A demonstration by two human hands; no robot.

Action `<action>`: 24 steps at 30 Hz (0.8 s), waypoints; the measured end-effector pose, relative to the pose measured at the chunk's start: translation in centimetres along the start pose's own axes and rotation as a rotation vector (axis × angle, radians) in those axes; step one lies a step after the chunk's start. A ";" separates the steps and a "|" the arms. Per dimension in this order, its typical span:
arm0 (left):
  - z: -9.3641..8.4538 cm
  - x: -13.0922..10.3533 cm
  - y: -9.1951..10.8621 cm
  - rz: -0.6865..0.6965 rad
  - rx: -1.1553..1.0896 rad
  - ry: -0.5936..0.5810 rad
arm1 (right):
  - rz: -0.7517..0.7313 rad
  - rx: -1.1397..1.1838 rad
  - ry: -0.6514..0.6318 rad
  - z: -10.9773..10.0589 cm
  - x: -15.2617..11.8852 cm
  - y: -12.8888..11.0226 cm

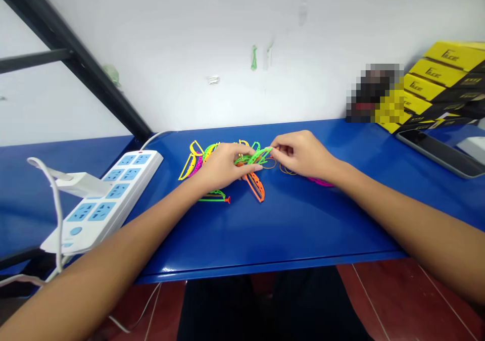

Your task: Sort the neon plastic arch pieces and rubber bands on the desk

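My left hand (227, 166) is closed around a green plastic toy bow (259, 155), thumb and fingers on either side of it. At the bow's right end, my right hand (299, 151) pinches with thumb and forefinger; whether it grips the tip or a band there is too small to tell. Brown rubber bands (288, 171) lie under and beside the right fingers. An orange toy bow (255, 187) rests just below the left fingertips. Yellow (187, 166) and green (214, 195) toy bows lie around the left hand, partly hidden by it. A magenta piece (321, 182) shows under the right wrist.
A white power strip (113, 194) with a plugged-in charger (81, 184) and cables lies on the left of the blue table (265, 235). At right are a dark phone (441, 151) and stacked yellow-and-black boxes (435, 81). A white wall (227, 43) stands behind.
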State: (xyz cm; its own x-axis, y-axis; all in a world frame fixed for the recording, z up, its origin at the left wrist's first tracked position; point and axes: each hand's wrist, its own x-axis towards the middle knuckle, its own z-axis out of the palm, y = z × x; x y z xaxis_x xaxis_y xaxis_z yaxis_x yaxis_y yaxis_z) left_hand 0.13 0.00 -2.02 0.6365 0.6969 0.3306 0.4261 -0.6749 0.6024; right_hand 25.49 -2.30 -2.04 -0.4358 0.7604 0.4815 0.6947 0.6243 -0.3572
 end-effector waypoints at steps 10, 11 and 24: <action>0.0 0.1 0.0 -0.007 0.060 -0.071 | -0.015 0.009 -0.042 0.2 0.0 0.0; 0.0 0.1 0.0 -0.005 0.052 -0.075 | -0.013 0.017 -0.043 0.2 0.0 0.0; -0.6 0.1 0.3 0.002 0.084 -0.165 | -0.011 0.007 -0.243 0.8 -0.1 0.2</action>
State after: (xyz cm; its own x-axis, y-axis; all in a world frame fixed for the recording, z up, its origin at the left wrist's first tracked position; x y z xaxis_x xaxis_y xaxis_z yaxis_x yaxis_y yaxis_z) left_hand -0.07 -0.02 -1.33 0.7313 0.6510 0.2034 0.4727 -0.6988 0.5369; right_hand 25.22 -2.12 -2.75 -0.5688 0.7736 0.2792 0.6855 0.6335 -0.3588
